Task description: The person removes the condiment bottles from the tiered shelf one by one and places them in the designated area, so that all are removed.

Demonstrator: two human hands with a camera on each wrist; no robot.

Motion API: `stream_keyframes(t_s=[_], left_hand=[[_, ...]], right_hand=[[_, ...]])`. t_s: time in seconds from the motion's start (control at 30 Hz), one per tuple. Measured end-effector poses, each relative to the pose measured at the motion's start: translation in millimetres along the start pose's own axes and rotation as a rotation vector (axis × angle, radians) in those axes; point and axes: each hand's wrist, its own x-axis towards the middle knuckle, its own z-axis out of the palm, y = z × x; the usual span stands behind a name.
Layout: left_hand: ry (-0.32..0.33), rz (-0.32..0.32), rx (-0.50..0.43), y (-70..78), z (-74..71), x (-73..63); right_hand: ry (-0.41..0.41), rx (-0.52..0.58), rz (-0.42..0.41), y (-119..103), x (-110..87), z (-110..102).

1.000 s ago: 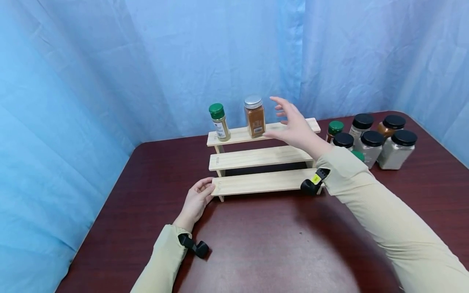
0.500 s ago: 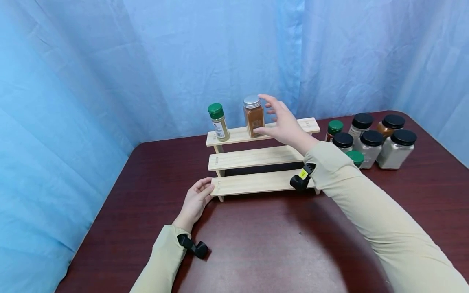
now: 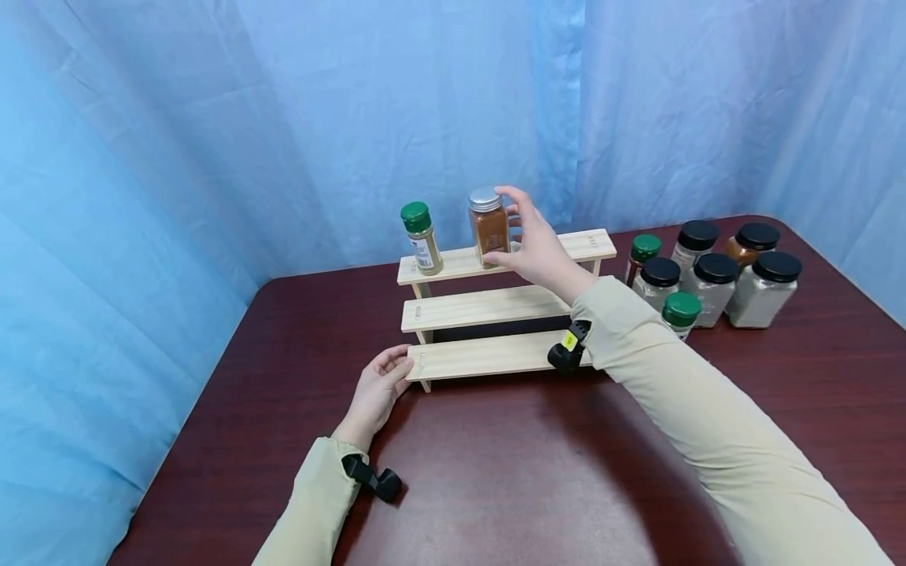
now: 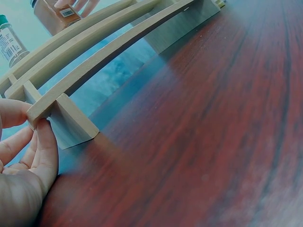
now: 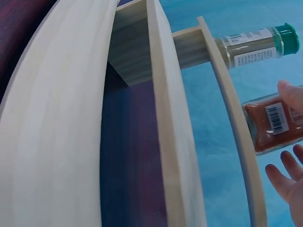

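A three-tier wooden display shelf (image 3: pixel 488 310) stands on the table. My left hand (image 3: pixel 378 387) pinches the left end of its lowest board, thumb on top and fingers beneath, as the left wrist view shows. Upright on the top tier is a square spice jar (image 3: pixel 491 232) with orange-brown powder and a silver lid. My right hand (image 3: pixel 539 250) is spread at the jar's right side. Its thumb (image 5: pixel 289 95) overlaps the jar in the right wrist view, while the other fingers show a gap from the glass. To the left stands a green-capped spice bottle (image 3: pixel 422 240).
Right of the shelf several black-lidded jars (image 3: pixel 763 291) are grouped on the dark red table (image 3: pixel 481 472), with a green-capped bottle (image 3: pixel 681 310) in front and another green-capped bottle (image 3: pixel 642 255) behind. A blue curtain (image 3: pixel 396 102) hangs behind the table and along its sides.
My right hand has moved left, from beside the spice jar to right at it. The left hand keeps its pinch on the shelf, and the jar stays in place.
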Motion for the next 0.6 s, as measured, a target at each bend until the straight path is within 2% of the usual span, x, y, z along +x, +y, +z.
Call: stream_keyframes(t_s=[0.6], left_hand=[[0.009,0.011,-0.018,-0.6,0.9,-0.9]], right_hand=[[0.095,0.012,-0.011,2,-0.2,14]])
